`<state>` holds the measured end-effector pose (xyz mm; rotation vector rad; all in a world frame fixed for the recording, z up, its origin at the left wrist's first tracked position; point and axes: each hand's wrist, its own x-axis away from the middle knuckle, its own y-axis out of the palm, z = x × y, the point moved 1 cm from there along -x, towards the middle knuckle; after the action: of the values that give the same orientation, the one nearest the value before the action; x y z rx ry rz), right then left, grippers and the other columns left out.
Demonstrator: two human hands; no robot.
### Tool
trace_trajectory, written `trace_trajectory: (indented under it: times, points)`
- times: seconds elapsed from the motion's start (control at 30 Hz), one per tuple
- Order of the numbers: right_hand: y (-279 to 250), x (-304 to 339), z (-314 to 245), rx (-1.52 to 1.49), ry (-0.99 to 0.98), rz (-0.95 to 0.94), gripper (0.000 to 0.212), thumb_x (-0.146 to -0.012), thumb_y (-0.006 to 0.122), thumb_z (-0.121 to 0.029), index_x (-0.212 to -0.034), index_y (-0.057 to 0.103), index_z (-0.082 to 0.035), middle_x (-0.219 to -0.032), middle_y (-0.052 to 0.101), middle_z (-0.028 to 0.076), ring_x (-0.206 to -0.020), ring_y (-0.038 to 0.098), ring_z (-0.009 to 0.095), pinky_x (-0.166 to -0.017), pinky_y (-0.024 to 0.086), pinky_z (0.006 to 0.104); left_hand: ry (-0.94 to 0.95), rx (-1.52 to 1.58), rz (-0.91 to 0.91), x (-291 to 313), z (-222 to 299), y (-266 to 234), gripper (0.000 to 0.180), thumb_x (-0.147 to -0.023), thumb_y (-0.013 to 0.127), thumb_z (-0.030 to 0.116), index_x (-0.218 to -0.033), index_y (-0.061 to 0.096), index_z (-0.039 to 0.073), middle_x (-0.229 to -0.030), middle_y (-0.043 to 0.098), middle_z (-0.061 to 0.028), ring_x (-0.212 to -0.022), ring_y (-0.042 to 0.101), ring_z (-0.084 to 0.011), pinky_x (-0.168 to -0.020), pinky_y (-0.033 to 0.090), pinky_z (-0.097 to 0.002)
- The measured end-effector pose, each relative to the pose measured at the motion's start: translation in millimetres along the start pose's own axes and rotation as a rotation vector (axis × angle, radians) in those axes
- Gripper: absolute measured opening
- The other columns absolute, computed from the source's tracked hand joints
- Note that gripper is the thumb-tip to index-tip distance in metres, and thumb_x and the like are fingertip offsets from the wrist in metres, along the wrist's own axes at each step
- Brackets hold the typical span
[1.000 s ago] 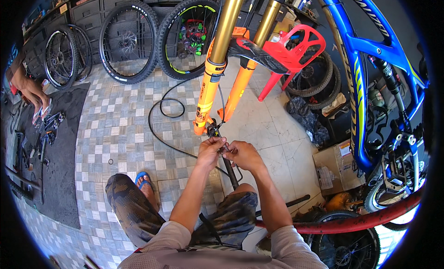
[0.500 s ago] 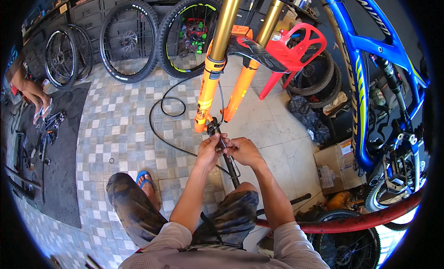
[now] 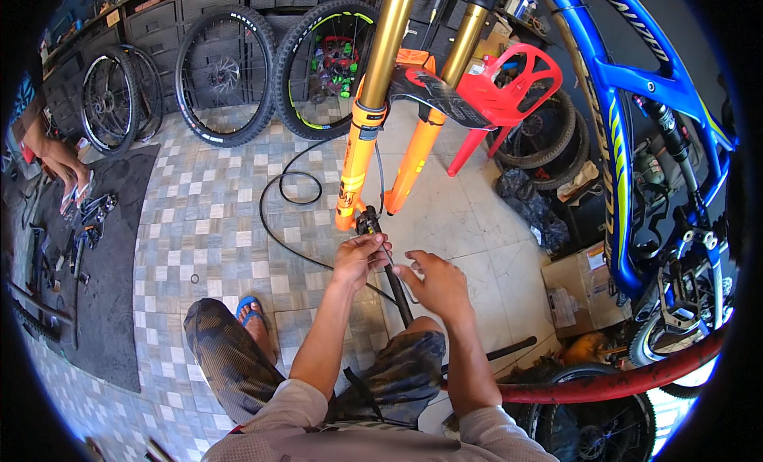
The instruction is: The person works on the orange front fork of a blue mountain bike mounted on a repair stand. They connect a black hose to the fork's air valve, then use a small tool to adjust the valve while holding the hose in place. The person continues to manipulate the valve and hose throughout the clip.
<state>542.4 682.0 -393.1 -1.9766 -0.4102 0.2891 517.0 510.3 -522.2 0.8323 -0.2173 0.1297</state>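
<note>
Since the earlier frame, both hands are sitting a little lower below the orange suspension fork (image 3: 362, 156), and the right hand (image 3: 433, 283) is drawing slightly away from the left. Seen from the head camera, the left hand (image 3: 359, 258) is clenching its grip around the upper part of a slim black rod-like tool (image 3: 391, 275), just beneath the fork's lower leg end. The right hand is resting beside the rod lower down, fingers curled, possibly pinching a small pale part; I cannot tell whether it is truly grasping. A black hose (image 3: 274, 216) is looping over the tiled floor (image 3: 207, 224) behind. Wheels (image 3: 226, 65) are leaning against cabinets, and a blue bicycle frame (image 3: 628, 128) is standing at the right.
</note>
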Motion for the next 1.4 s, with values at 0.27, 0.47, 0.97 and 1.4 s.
trace_trajectory:
  times: [0.27, 0.47, 0.97, 1.4]
  points:
    - [27, 65, -14, 0.134, 0.016, 0.243, 0.029, -0.088, 0.078, -0.017, -0.115, 0.071, -0.009, -0.103, 0.070, 0.013, -0.093, 0.070, 0.036, -0.075, 0.057, 0.0453, -0.001, -0.144, 0.111, 5, 8, 9, 0.022, -0.097, 0.077, 0.025, -0.100, 0.072, 0.003, -0.088, 0.075, -0.0067, -0.072, 0.072, -0.0140, -0.063, 0.061, -0.0280]
    - [40, 72, 8, 0.096, -0.021, 0.307, 0.016, -0.090, 0.077, -0.018, -0.102, 0.074, -0.008, -0.097, 0.071, 0.013, -0.085, 0.071, 0.037, -0.072, 0.057, 0.0446, 0.025, -0.140, 0.101, 7, 8, 12, 0.022, -0.096, 0.077, 0.024, -0.098, 0.071, 0.003, -0.087, 0.075, -0.0072, -0.070, 0.071, -0.0136, -0.060, 0.060, -0.0269]
    - [81, 62, 17, -2.075, 0.726, -0.154, 0.026, -0.108, 0.056, -0.019, -0.123, 0.065, 0.000, -0.073, 0.061, -0.001, -0.076, 0.064, 0.014, -0.062, 0.053, 0.0206, 0.057, -0.164, 0.092, 3, 11, 8, 0.027, -0.091, 0.083, 0.026, -0.091, 0.067, 0.005, -0.080, 0.070, -0.0061, -0.060, 0.064, -0.0117, -0.053, 0.057, -0.0269]
    - [88, 27, 9, -2.325, 0.494, -0.346, 0.028, -0.110, 0.047, -0.029, -0.118, 0.065, -0.008, -0.055, 0.032, -0.005, -0.042, 0.029, 0.015, -0.041, 0.029, 0.0298, 0.608, -0.908, 0.296, -21, 66, -73, 0.070, -0.087, 0.083, 0.016, -0.147, 0.048, 0.008, -0.145, 0.056, -0.0179, -0.132, 0.055, -0.0263, -0.095, 0.053, -0.0397]
